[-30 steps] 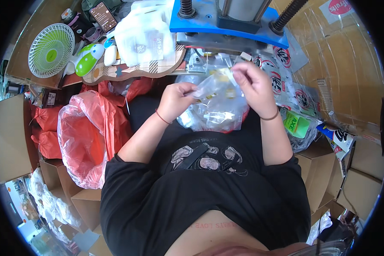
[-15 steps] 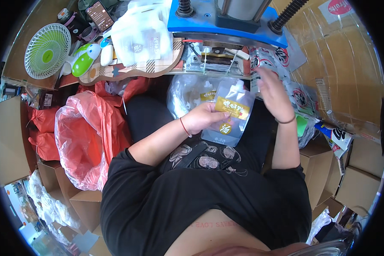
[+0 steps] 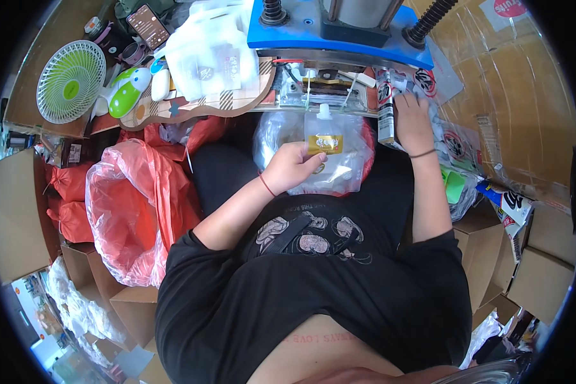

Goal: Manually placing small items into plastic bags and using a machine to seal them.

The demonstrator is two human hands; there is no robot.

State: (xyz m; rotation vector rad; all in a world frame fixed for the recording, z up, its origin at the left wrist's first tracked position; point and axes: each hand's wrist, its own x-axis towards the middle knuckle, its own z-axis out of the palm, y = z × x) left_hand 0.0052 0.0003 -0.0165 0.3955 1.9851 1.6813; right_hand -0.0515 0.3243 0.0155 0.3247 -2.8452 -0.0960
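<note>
My left hand (image 3: 292, 168) pinches a clear spouted pouch (image 3: 339, 173) between thumb and fingers. The pouch has a gold label and a white spout pointing away from me, and it hangs over my lap. Behind it lies a clear plastic bag (image 3: 271, 137), partly covered by the pouch. At the front right my right hand (image 3: 416, 125) reaches forward, fingers stretched out and slightly apart, over printed plastic packaging (image 3: 451, 141) with dark and red round marks. A white-and-black printed pack (image 3: 385, 118) stands just left of that hand. Whether the fingertips touch the packaging, I cannot tell.
A blue press (image 3: 339, 45) stands ahead, above a metal fixture (image 3: 329, 89). Left on the bench are a stack of translucent pouches (image 3: 205, 57), a green-white fan (image 3: 72, 82), a mouse (image 3: 161, 84) and a phone (image 3: 148, 27). A red plastic bag (image 3: 125, 211) sits open at left.
My left hand has moved slightly left and forward with the pouch, now more upright. My right hand has gone from raised beside the pouch to forward over the printed packaging.
</note>
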